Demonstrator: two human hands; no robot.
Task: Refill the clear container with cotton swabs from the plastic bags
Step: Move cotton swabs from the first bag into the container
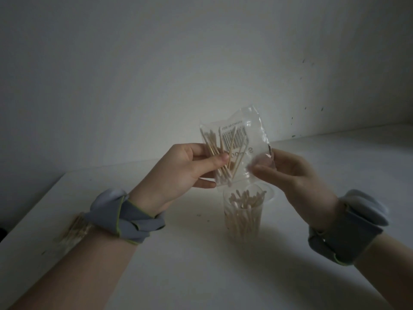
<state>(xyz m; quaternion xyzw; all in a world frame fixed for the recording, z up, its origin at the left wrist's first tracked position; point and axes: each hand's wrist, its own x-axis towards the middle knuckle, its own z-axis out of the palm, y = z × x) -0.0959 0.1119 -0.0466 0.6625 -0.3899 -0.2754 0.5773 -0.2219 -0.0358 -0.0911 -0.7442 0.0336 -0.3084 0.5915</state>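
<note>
Head view: left hand (178,167) grips plastic bag (248,139); right hand (298,175) apparently pinches its edge.

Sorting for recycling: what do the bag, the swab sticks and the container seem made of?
Bag: thin glossy clear plastic film; it crinkles and carries a printed barcode. Swab sticks: pale tan, likely wood or bamboo; tips white, cotton-like. Container: clear, probably rigid plastic, possibly glass; sticks show through its wall.

Glossy plastic bag (237,142), wooden-stemmed swabs (243,211), matt table (178,265).

Single head-worn view, looking forward and down, close over white table (201,276)
</note>
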